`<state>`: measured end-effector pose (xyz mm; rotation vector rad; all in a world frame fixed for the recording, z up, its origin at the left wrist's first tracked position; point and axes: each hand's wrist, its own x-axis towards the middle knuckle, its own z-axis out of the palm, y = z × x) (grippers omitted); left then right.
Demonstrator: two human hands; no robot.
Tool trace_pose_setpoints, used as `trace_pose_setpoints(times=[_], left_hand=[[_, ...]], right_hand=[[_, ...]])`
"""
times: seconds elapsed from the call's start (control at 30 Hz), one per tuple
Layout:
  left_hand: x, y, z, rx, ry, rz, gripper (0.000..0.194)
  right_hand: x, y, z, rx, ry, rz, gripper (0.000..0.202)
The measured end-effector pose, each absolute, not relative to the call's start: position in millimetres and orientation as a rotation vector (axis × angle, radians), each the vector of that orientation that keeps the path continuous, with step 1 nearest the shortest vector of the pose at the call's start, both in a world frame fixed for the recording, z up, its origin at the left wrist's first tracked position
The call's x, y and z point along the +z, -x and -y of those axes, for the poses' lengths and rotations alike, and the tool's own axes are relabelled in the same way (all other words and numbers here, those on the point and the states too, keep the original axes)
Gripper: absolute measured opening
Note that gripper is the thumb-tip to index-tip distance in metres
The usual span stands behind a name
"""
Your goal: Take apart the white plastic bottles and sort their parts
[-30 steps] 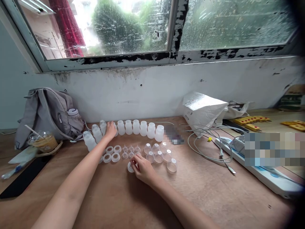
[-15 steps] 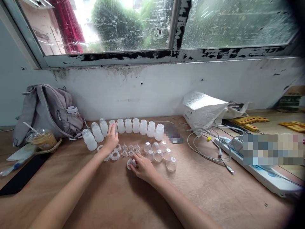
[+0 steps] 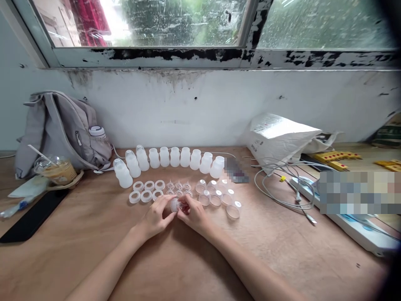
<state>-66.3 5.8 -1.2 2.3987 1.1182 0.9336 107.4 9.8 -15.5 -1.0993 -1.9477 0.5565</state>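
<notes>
Between my left hand (image 3: 156,216) and my right hand (image 3: 194,214) is a clear ring with a nipple (image 3: 174,205), tipped on its side. The fingers of both hands close on it, the left at the ring and the right at the nipple side. Behind them lie several white rings (image 3: 146,196) in two rows, several clear nipples (image 3: 178,185) and several clear dome caps (image 3: 215,198). Frosted bottles (image 3: 174,157) stand in a curved row at the back; the three leftmost wear clear caps.
A grey backpack (image 3: 59,129), an iced drink cup (image 3: 59,170) and a black slab (image 3: 34,215) are at the left. To the right are a silvery white bag (image 3: 275,138), coiled cables (image 3: 275,196), a power strip (image 3: 360,234) and yellow parts (image 3: 336,157).
My left hand has come from the bottles down to the ring, and now grips it together with my right hand. The ring has turned onto its side. The camera view has shifted slightly.
</notes>
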Motion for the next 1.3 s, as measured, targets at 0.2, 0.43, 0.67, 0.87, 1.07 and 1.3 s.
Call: trace_pose_setpoints(times=[0.2,0.43,0.67,0.87,1.07,1.3], left_hand=[[-4.2,69.6,-4.7,0.883,-2.443,-1.109,0.039],[-0.2,68.8,-4.1,0.849,-2.505,-1.086,0.038],[1.5,70.0,-3.5,0.833,-2.512,-1.107,0.036],[9.3,72.6,-3.0,0.796,-2.524,-1.107,0.037],[17.0,75.8,-1.4,0.723,-2.543,-1.136,0.033],[16.1,76.7,-1.5,0.731,-2.538,-1.156,0.031]], right_hand=[[-19.0,-103.1,-9.4,0.571,1.107,1.943,0.016],[-23.1,-103.2,-11.6,0.517,1.124,1.945,0.018],[-21.3,-103.1,-10.0,0.572,1.075,1.988,0.027],[-21.1,-106.0,-8.1,0.527,1.043,2.015,0.036],[-14.4,-106.6,-4.0,0.543,1.022,2.078,0.035],[-10.6,-107.6,-2.9,0.583,0.998,2.105,0.036]])
